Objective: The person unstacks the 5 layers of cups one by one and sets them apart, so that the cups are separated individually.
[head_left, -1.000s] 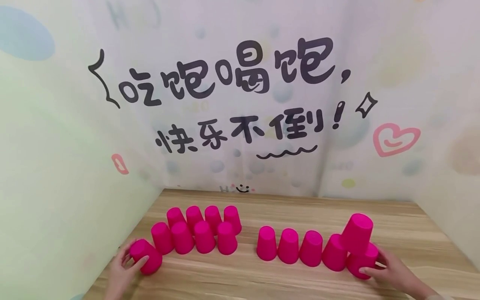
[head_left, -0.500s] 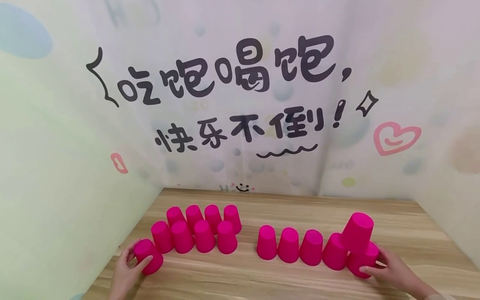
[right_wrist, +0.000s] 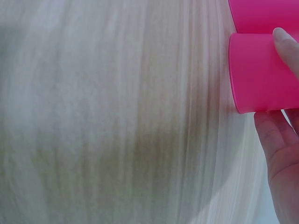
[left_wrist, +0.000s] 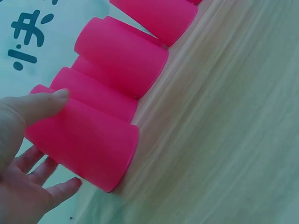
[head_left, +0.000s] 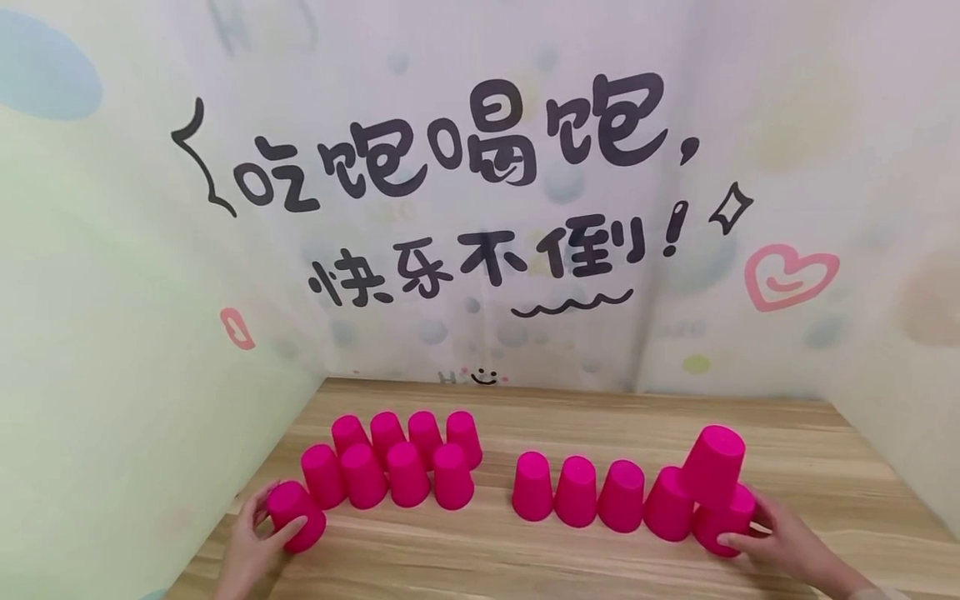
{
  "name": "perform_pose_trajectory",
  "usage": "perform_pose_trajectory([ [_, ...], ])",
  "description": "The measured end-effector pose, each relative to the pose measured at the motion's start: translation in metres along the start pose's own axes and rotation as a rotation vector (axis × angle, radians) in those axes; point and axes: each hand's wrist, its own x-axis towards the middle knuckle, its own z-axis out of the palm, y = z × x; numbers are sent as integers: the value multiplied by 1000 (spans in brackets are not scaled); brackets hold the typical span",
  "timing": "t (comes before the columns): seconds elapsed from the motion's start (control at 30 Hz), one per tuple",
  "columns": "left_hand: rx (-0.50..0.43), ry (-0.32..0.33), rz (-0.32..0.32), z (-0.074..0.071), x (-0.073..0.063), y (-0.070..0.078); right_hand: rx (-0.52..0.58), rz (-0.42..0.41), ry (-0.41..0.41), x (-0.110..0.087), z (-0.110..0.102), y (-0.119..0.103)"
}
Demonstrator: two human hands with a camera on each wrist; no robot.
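Left hand (head_left: 253, 537) grasping near-left cup (head_left: 288, 502) on tabletop (head_left: 480, 562) | right hand (head_left: 783, 542) grasping right-end cup (head_left: 712, 527), beneath upper cup (head_left: 714, 465), which spans it and neighbour cup (head_left: 667, 510) | risk: right hand jogging its cup could spread that base, dropping upper cup

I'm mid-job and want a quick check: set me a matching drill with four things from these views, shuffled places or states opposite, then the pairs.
Things
1. left hand
2. right hand
3. raised cup
4. smiley face

Places or states
A. holds the outermost cup of the right row
B. on the backdrop, just above the table
C. holds the nearest cup of the left cluster
D. above the right row's last two cups

Pairs: 1-C, 2-A, 3-D, 4-B
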Motion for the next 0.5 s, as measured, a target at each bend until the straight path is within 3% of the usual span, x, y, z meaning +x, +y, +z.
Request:
perform_pose_trajectory([
  [0.23,74,-58,98,-16,2,6,0,12,-14,0,2,1],
  [0.5,123,-80,255,-35,10,53,-6,-10,27,-2,2,0],
])
